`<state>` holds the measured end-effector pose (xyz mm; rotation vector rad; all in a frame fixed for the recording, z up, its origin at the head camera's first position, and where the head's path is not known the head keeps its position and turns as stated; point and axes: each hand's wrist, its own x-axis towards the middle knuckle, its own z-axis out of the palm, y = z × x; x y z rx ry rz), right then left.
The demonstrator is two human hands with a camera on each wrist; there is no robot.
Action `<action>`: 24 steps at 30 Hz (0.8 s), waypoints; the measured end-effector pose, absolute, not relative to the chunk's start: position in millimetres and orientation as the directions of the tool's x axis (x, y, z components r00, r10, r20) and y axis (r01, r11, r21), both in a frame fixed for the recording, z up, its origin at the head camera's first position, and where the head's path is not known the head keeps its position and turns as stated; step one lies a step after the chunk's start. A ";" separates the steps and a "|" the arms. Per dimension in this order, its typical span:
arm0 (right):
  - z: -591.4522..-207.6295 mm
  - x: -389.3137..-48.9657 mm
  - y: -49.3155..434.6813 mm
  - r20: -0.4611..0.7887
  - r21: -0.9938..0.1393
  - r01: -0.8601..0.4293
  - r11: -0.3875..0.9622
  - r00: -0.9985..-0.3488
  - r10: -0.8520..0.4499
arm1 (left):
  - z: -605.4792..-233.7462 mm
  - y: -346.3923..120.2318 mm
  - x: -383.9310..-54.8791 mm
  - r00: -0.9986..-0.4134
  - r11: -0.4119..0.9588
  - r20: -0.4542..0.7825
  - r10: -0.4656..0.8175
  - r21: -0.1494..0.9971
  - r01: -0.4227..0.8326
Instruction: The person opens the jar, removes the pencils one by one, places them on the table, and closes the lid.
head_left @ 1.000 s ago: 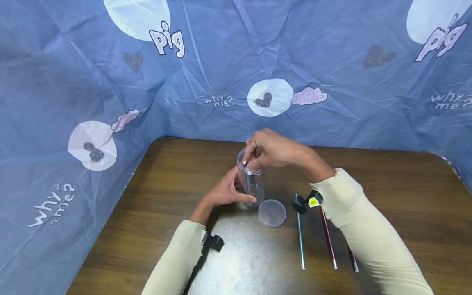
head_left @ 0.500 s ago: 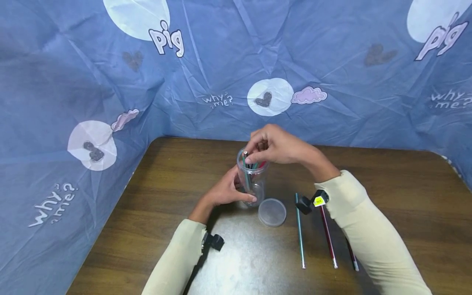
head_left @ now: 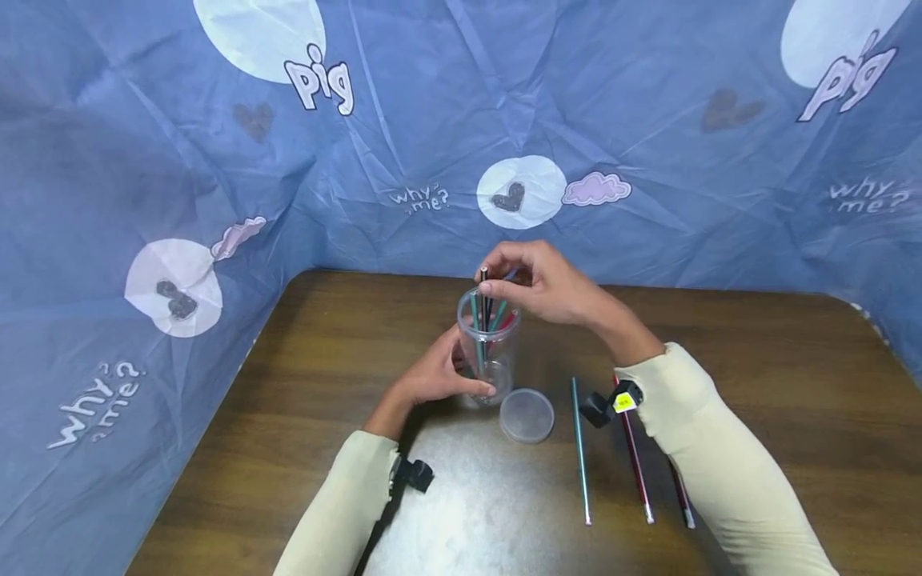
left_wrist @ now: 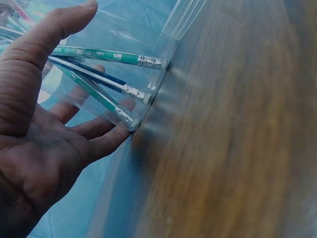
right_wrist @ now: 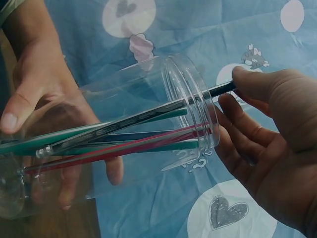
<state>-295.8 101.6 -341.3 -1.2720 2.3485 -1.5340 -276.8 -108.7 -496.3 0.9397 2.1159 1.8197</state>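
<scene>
A clear plastic jar (head_left: 507, 352) stands upright on the table with its mouth uncovered. My left hand (head_left: 435, 374) grips it low from the left, thumb in front and fingers behind. Green pencils (left_wrist: 99, 53), a dark blue pencil (left_wrist: 106, 79) and a red pencil (right_wrist: 119, 148) lean inside the jar; eraser ends show at its bottom in the left wrist view. Above the rim, my right hand (head_left: 551, 284) pinches the top of a black pencil (right_wrist: 148, 115) between thumb and forefinger. That pencil's eraser end is still within the jar, raised off the bottom.
A round translucent lid (head_left: 527, 416) lies flat just in front of the jar. To its right are a teal pencil (head_left: 580, 452), a red pencil (head_left: 635, 460) and a dark red pencil (head_left: 683, 498), partly under the right sleeve. Blue printed cloth (head_left: 403, 144) hangs behind the table (head_left: 346, 320).
My right hand has come up from inside the jar's mouth to above the rim, drawing the black pencil partway out. The left hand keeps its grip on the jar.
</scene>
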 end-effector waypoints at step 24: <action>-347.1 -294.7 97.5 0.474 -0.824 -0.566 -0.033 -0.656 -0.587 | -497.9 -109.1 -277.4 -0.774 0.019 0.247 0.583 0.948 0.316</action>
